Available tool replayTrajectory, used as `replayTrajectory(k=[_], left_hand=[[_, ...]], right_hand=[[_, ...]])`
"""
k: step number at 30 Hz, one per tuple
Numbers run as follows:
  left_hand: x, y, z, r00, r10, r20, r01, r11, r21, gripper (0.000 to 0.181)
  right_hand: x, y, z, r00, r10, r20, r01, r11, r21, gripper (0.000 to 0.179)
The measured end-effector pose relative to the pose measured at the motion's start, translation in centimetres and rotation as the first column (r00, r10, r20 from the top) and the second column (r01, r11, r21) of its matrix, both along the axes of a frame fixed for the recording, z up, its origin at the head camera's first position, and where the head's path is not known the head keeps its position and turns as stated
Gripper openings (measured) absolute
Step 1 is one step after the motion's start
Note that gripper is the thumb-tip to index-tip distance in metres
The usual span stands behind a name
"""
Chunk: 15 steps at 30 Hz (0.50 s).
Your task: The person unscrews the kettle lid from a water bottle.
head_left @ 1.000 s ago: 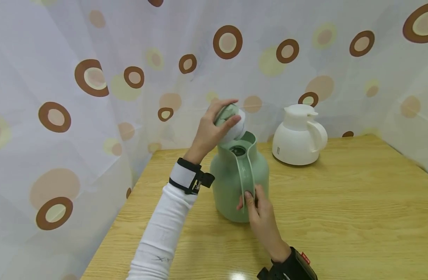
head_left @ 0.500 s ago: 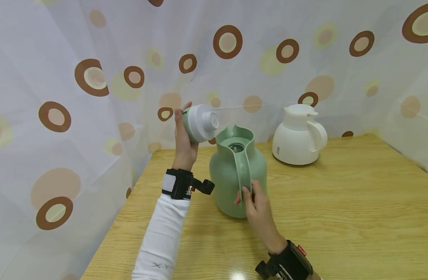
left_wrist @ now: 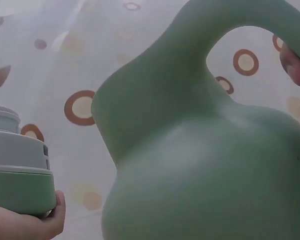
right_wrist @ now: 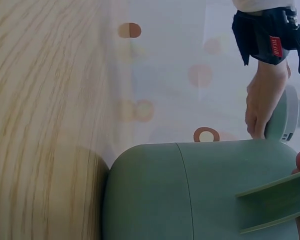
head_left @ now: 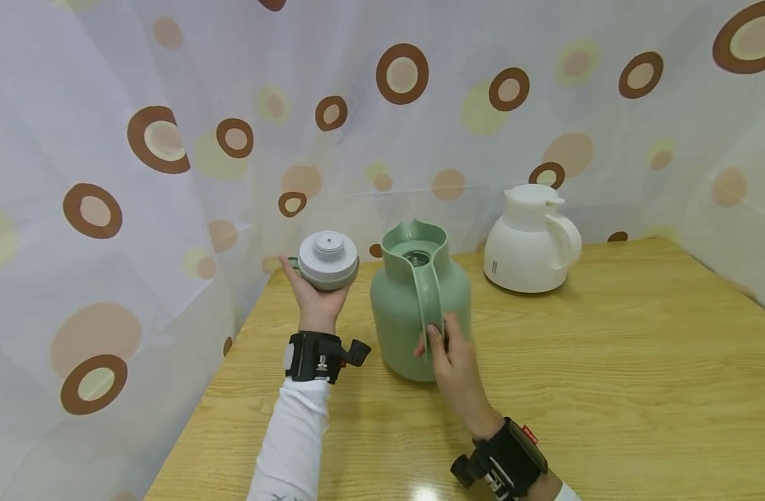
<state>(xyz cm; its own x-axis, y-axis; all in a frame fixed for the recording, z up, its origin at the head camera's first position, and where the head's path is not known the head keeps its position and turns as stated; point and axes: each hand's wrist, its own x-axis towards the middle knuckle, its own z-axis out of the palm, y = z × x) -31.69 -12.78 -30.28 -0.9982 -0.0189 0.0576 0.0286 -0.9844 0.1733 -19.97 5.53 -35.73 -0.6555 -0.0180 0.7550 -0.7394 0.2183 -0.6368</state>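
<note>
My left hand is palm up to the left of the green thermos jug, holding the jug's lid upside down. White stepped stopper side faces up; the green cap side lies in the palm, and in the left wrist view fingertips curl up at its edge. My right hand grips the lower part of the jug's handle, thumb on the near side. With its lid off, the jug stands on the table, the round mouth showing inside its collar.
A white thermos jug with its lid on stands at the back right of the wooden table. Behind and to the left hangs a pale curtain with brown rings.
My left hand has moved the lid left and down, away from the jug's mouth, and turned it stopper side up. My right hand keeps its grip on the handle; the jug has shifted slightly.
</note>
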Motion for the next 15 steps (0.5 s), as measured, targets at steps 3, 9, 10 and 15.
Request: replayTrajectory(k=[3,9,10,15], left_hand=[[-0.3,-0.4,-1.9,0.999,-0.005,0.048,0.003,0.999,0.051,0.073],[-0.8,-1.3,-5.1,0.993,0.015,0.116,-0.028,0.994,0.108,0.074],[-0.8,-1.4,-5.6,0.992,0.019,0.126,-0.033,0.993,0.112,0.074],[-0.8,-2.0,-7.8,0.988,0.034,0.148,-0.051,0.992,0.115,0.075]], right_hand=[[-0.3,-0.1,-0.1,1.000,-0.002,-0.002,0.002,1.000,0.000,0.009],[-0.8,-0.2,0.0,1.000,-0.015,-0.008,0.015,1.000,0.001,0.008],[-0.8,-0.2,-0.1,1.000,-0.015,-0.008,0.015,1.000,-0.001,0.008],[-1.3,-0.4,-0.1,1.000,-0.023,-0.005,0.023,1.000,-0.001,0.008]])
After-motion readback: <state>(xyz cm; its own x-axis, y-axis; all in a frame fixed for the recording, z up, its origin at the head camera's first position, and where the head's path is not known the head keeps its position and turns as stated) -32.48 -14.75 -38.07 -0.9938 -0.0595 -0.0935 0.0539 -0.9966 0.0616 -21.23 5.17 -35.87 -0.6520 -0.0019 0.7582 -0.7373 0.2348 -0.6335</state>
